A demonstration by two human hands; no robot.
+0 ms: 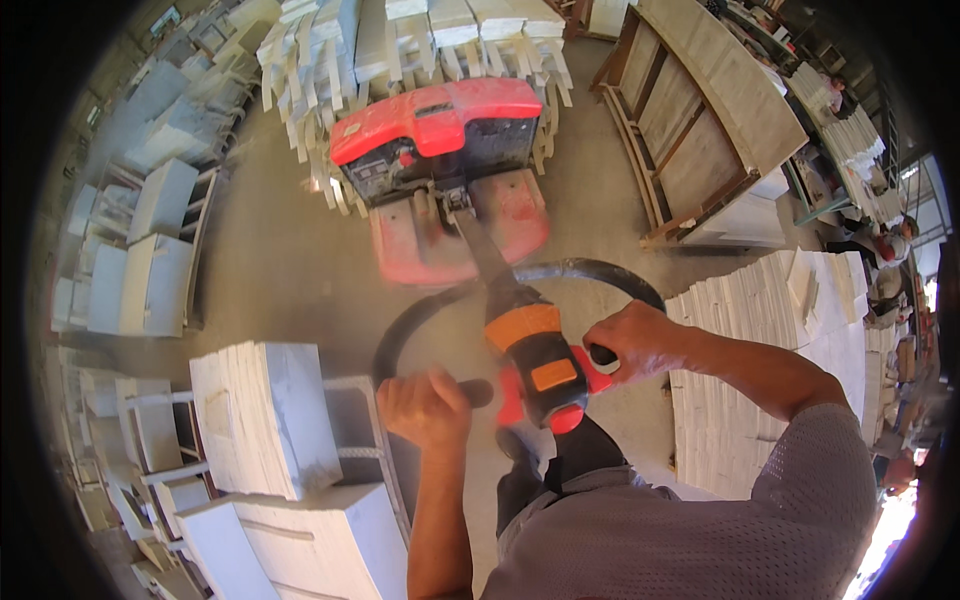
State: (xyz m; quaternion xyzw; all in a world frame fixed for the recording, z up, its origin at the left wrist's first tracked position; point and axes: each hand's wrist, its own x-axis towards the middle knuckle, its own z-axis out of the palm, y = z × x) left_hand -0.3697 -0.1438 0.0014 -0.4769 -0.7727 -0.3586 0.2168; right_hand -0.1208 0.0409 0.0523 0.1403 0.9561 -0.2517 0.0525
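A red and black powered pallet truck (437,120) stands ahead of me, its dusty red step plate (510,215) facing me. From it a tiller arm (485,250) runs back to an orange and black control head (540,350) with red side controls. A black curved bar (575,268) arcs around the tiller. My left hand (430,405) is closed round the bar's left end, whose dark tip juts out of the fist. My right hand (635,340) is closed round a black grip at the bar's right end, beside the head's red control.
Stacked pale boards (450,25) rise beyond the truck. White slab stacks (265,415) stand close on my left, with more slabs (160,270) on racks behind. On my right are pale board stacks (760,340) and a large wooden panel frame (690,110). People (890,245) are at the far right.
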